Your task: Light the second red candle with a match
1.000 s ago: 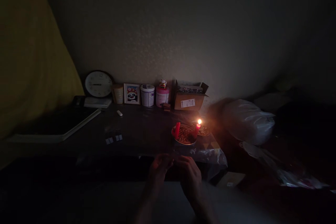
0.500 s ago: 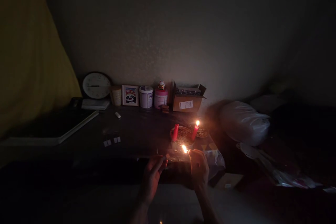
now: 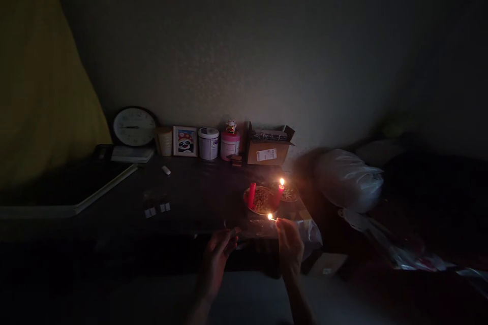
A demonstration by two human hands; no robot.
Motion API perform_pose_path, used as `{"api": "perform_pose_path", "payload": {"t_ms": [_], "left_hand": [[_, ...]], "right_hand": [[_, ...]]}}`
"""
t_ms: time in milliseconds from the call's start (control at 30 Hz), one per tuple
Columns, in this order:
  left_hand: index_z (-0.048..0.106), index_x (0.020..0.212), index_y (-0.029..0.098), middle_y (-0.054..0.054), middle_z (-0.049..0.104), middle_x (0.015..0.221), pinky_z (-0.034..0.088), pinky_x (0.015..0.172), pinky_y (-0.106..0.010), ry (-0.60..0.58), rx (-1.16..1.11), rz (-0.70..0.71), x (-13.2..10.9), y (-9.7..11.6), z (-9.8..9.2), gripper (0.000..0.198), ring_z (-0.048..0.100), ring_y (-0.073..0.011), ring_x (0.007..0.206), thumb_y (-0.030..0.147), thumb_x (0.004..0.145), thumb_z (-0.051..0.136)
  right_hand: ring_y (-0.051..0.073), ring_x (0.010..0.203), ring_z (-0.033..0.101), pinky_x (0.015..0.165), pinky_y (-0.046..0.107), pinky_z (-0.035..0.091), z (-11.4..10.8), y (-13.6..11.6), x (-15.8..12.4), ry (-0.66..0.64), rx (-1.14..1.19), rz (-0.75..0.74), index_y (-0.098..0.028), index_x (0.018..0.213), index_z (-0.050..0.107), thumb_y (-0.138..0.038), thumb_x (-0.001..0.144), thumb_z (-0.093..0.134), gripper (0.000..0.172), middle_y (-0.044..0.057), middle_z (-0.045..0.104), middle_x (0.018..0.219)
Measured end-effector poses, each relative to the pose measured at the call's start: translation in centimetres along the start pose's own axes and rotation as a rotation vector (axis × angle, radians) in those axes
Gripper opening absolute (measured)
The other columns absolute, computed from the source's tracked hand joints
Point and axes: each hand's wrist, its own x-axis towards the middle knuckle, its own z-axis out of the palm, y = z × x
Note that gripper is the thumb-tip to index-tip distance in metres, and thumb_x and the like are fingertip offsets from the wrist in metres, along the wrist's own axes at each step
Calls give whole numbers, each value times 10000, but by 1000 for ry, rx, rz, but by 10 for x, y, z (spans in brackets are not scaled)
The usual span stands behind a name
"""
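My right hand [image 3: 290,245] pinches a burning match [image 3: 273,219], its small flame at the tip pointing left. Between the fingertips of my left hand [image 3: 219,251] is a small dark matchbox [image 3: 236,231], hard to make out in the dim light. Just beyond the match, a dish [image 3: 261,212] holds brown granular stuff. An unlit red candle [image 3: 252,195] stands upright at the dish's left. Toward its right, a second red candle [image 3: 279,195] leans slightly and burns. Behind that lit candle sits another dish [image 3: 292,194] of small pieces.
Along the wall stand a round clock [image 3: 134,127], a cup [image 3: 164,141], a panda picture [image 3: 185,142], a white tub [image 3: 208,143], a pink-lidded tub [image 3: 230,147] with a figurine [image 3: 231,127], and an open cardboard box [image 3: 268,152]. A plastic bag [image 3: 348,180] lies right.
The match flame has shrunk from a large bright blaze to a small one. My left hand has shifted slightly left and down; the whole view has moved a little.
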Motion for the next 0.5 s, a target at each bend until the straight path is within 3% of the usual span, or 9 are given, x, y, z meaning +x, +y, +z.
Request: {"api": "perform_pose_path", "payload": {"t_ms": [200,500], "left_hand": [[723,827,173,-44,780,900,523,719,-232,-3,2,-16,2,-4,-2,384,677,-148,817,438,579,848],[719,867,172,-37,767,912,536,737,-244,-19,-17,-40,3,-10,-5,390,682,-163,846,434,603,836]], "right_hand": [[192,773,625,724,310,508,0,-1,-1,-23,24,54,-178,845,679,-504,760,632,340,44,690,805],[191,785,641,712,294,507,1,-23,-3,-56,54,89,-185,891,698,-485,774,646,327,30,719,811]]}}
